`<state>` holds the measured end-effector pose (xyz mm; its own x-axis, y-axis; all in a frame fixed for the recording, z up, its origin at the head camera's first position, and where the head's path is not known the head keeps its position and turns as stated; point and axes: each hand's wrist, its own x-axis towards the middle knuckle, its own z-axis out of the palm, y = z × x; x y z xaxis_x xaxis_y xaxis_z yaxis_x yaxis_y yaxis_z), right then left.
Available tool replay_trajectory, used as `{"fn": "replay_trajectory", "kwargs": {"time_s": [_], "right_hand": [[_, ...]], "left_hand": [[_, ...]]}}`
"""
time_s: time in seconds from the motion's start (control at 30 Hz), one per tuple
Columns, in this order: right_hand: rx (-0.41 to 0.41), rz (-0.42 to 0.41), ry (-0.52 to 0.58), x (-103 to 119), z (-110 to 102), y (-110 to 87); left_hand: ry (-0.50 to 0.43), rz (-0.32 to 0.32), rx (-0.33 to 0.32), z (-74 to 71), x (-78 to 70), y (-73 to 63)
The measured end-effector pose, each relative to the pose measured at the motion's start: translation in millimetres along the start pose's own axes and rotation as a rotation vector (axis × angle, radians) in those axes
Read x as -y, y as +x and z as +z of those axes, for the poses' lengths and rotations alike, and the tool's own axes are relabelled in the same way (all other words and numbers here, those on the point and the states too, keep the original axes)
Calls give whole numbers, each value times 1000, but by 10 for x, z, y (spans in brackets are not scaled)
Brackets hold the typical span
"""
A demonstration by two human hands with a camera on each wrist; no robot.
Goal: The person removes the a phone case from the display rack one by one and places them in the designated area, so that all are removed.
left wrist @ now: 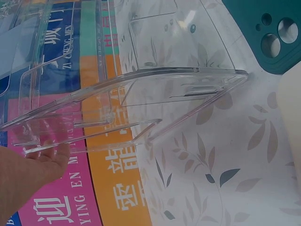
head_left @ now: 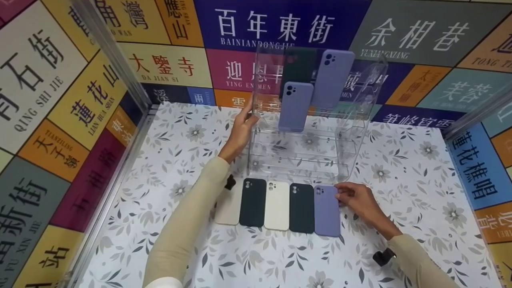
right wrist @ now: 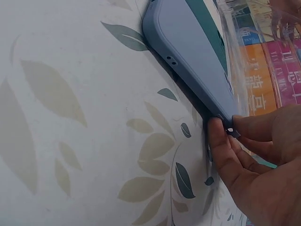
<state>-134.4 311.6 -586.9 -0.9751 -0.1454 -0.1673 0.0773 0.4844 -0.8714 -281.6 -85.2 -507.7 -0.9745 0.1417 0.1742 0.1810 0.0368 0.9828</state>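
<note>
Five phone cases lie in a row before a clear stand bearing three more. The left hand grips its edge; the right hand pinches the row's purple case, whose two side holes only the right wrist view shows.

We see a glossy clear plastic rack, smooth matt phone cases, a smooth printed table cover, smooth wall panels, metal-looking corner posts, matt cloth sleeves.
</note>
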Motion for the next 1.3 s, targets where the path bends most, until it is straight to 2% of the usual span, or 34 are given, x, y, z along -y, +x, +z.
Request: {"fn": "replay_trajectory", "kwargs": {"time_s": [0.23,0.6,0.83,1.07,1.3], "right_hand": [[14,-16,-29,9,10,9],[-11,-43,-87,30,75,42],[-63,-52,-98,9,111,37],[-119,-78,-124,52,45,-21],[-154,-145,-123,164,-43,-31]], "left_hand": [[-1,2,1,6,-9,6],[-4,11,-3,4,2,12],[-2,18,3,11,4,12],[12,21,3,12,7,19],[-5,18,-1,7,8,19]]}}
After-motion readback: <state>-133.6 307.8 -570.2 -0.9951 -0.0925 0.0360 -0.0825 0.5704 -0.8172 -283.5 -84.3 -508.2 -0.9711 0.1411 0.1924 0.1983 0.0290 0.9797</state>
